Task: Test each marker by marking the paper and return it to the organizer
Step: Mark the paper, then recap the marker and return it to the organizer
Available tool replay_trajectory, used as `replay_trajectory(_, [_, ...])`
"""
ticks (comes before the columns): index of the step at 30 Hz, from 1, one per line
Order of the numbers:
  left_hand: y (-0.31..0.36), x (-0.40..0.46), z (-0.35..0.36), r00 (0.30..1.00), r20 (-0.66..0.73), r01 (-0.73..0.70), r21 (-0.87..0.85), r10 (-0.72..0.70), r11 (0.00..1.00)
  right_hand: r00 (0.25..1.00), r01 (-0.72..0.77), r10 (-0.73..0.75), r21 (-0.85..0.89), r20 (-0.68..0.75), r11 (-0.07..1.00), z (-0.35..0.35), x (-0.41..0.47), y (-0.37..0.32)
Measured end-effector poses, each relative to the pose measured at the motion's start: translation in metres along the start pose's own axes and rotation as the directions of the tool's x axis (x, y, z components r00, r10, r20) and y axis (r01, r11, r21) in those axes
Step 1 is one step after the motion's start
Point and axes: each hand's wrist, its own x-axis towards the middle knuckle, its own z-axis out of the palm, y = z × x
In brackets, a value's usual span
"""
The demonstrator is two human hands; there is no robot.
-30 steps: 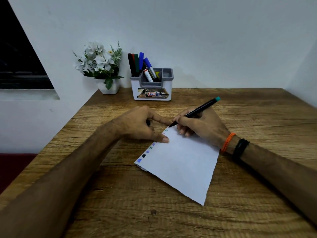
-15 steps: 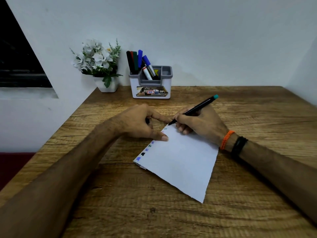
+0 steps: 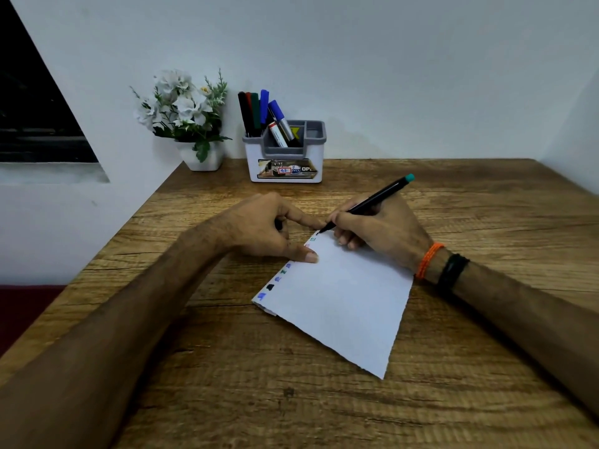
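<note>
We see the paper [image 3: 343, 296] lying askew near the middle of the tabletop [image 3: 486, 196], one corner pointing toward the near edge. Our right hand [image 3: 379, 228] is closed around a black pen [image 3: 369, 202] with a teal end, its tip touching the paper's far corner. Our left hand [image 3: 269, 228] pins the paper's left edge with thumb and forefinger; something dark sits curled inside it, perhaps the pen's cap, though we cannot tell. A row of small colour marks [image 3: 275, 280] runs along that left edge. The organizer [image 3: 285, 163] stands at the far edge against the wall, markers [image 3: 256, 111] upright in its left compartment, its right compartment open. A flower pot [image 3: 202, 157] sits just left of it at the far left corner. The tabletop's right side and near edge lie bare.
</note>
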Motion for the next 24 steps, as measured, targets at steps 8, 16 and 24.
replay_trajectory(8, [0.0028,-0.0018,-0.0008,1.0,-0.019,-0.014,0.022,0.015,1.0,0.999,0.031,-0.031,-0.023,0.006,0.999,-0.0003,-0.0005,0.0004])
replay_trajectory(16, [-0.0011,-0.0006,0.0002,1.0,-0.007,-0.005,-0.014,0.005,1.0,0.999,0.049,-0.049,-0.023,0.006,0.999,0.0,0.0006,0.0023])
replay_trajectory(24, [-0.0022,0.0007,0.0002,1.0,0.001,0.005,-0.021,-0.005,1.0,0.998,0.061,-0.061,-0.032,-0.002,0.998,0.0,0.0017,0.004])
